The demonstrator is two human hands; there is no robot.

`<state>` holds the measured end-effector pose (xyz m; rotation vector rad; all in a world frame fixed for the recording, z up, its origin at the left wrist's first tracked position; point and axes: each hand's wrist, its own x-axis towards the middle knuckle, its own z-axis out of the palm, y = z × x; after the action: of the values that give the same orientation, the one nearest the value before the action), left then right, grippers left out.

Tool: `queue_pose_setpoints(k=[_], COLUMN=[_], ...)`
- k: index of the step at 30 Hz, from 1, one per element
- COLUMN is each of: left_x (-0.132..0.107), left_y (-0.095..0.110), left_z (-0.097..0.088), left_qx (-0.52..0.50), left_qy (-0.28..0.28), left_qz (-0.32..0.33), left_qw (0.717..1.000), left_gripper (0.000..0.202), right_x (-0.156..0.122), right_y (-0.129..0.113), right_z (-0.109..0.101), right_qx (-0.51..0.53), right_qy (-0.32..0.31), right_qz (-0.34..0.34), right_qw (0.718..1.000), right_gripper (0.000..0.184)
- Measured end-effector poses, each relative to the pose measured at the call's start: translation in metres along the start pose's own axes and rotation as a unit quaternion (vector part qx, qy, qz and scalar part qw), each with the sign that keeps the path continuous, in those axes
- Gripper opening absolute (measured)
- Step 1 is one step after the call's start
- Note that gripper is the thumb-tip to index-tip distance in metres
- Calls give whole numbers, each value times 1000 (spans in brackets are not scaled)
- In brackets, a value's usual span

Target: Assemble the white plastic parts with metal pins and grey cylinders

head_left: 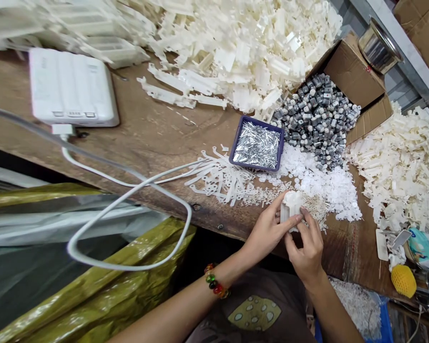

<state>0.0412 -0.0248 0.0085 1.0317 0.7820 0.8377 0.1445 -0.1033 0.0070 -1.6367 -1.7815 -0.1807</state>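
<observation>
My left hand (268, 231) and my right hand (307, 247) meet at the near edge of the wooden table (146, 133). Both pinch a small white plastic part (290, 207), the left from the left side, the right from below. A bead bracelet (216, 282) sits on my left wrist. Just beyond the hands lie small white plastic discs (318, 178) and thin white clips (221, 181). A purple tray (256, 143) of shiny metal pins stands behind them.
A big heap of cream plastic parts (243, 43) fills the far side. An open cardboard box (350, 76) spills grey metal pieces (316, 119). More cream parts (400, 162) lie at right. A white power bank (69, 88) with cable (128, 190) lies left. Yellow-green bags (93, 295) hang below.
</observation>
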Motion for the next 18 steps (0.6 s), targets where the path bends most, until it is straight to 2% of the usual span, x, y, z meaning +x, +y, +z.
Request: queue_pose_setpoints(k=[2,4,8,10,14,18], left_x=[0,0,-5,-8,-11,-11], left_y=[-3,-4,-1,3,9,13], left_z=[-3,-7,-11,-14,-22,-28], left_qx=[42,67,103,126,162,210], left_qy=[23,23,-59,-87,-108,-144], left_qz=[17,33,52,55,66,99], left_qw=[999,997,992,987,979,962], left_gripper=[59,50,43,42,46,50], right_x=[3,12,39,48,51,49], right_y=[1,5,16,20,20,18], right_z=[-5,-12,-24,-26,-25,-26], right_qx=[46,105,166,183,197,196], right_qy=[-27,-48,-118,-164,-178,-217], right_qz=[13,60,162,170,177,140], right_qw=[999,992,965,954,948,946], right_gripper=[26,22,25,22,25,19])
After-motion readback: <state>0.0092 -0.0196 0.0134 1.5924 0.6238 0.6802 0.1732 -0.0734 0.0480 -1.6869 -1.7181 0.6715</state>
